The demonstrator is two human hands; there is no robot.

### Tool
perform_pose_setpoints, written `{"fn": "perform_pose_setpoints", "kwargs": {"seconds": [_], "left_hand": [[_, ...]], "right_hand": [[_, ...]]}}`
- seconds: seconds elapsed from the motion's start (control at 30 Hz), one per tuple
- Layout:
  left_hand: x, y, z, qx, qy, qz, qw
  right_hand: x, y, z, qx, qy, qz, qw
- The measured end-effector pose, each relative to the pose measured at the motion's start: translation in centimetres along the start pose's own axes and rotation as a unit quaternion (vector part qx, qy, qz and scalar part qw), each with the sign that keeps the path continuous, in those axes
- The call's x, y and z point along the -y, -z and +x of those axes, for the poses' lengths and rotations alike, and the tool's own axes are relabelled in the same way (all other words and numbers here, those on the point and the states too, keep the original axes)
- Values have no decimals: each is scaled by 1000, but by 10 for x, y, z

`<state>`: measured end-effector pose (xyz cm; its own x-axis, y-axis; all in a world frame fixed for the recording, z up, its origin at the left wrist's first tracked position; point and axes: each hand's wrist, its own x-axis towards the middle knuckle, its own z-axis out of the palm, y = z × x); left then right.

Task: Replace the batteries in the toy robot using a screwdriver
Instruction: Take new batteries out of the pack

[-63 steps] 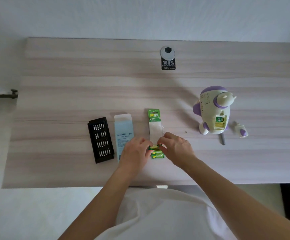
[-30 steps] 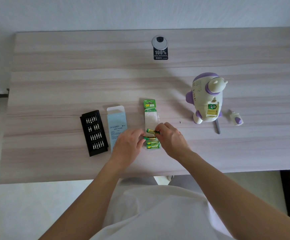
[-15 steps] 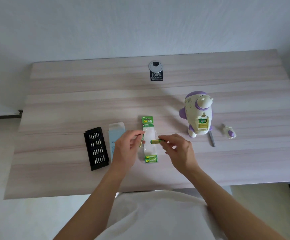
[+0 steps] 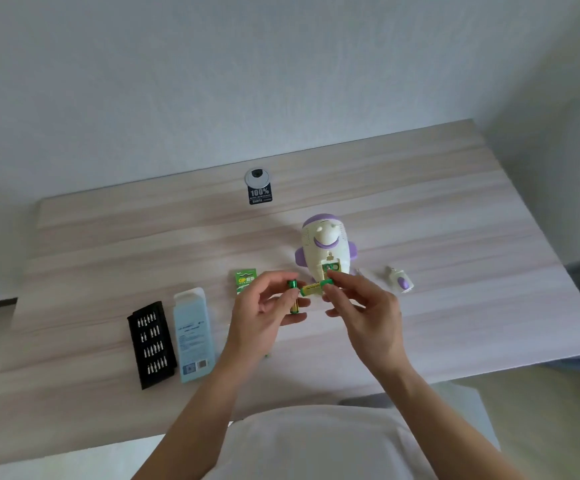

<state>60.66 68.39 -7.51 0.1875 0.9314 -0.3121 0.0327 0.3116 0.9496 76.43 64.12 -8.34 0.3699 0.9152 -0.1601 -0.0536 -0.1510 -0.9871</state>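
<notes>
The white and purple toy robot (image 4: 323, 249) lies on the wooden table (image 4: 454, 271), its open battery bay (image 4: 330, 268) facing me with batteries inside. My left hand (image 4: 264, 313) pinches one green and gold battery (image 4: 293, 296) upright. My right hand (image 4: 361, 306) pinches a second battery (image 4: 314, 288) held level, just in front of the bay. The two batteries nearly touch. The green battery pack (image 4: 245, 278) shows behind my left hand. The small white and purple bay cover (image 4: 400, 280) lies right of the robot. The screwdriver is mostly hidden by my right hand.
A black tray of screwdriver bits (image 4: 150, 344) and a light blue box (image 4: 193, 336) lie at the left. A round cable grommet with a black label (image 4: 259, 190) sits near the table's far edge. A white wall stands behind.
Both hands lifted off the battery pack, each with one battery, and moved right toward the robot's open bay. The camera tilted up and shifted.
</notes>
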Motion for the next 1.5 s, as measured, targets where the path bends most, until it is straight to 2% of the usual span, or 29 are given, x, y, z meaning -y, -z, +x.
{"fn": "perform_pose_setpoints", "kwargs": {"seconds": [0.2,0.47,0.63,0.73,0.8,1.0,1.23,1.5], "left_hand": [[-15,-56,-6,0,2,7,1000],[-14,-107,-12,-59,19,-1,998],[-9,-113,-23,-101,26,-24,994],[-7,-106,-25,-120,25,-47,991],[-5,-97,-25,-125,25,-50,991],[-2,-76,-19,-104,11,-48,993],[7,-60,-7,-76,-1,-44,996],[23,-45,20,-83,-41,49,995]], "right_hand": [[13,43,15,25,13,39,999],[16,78,31,76,-87,122,986],[12,82,31,124,-132,91,979],[8,82,37,98,-132,30,986],[8,80,38,86,-137,32,986],[8,70,40,103,-99,-9,990],[6,63,36,42,-68,-27,996],[-10,55,42,55,12,-121,991]]}}
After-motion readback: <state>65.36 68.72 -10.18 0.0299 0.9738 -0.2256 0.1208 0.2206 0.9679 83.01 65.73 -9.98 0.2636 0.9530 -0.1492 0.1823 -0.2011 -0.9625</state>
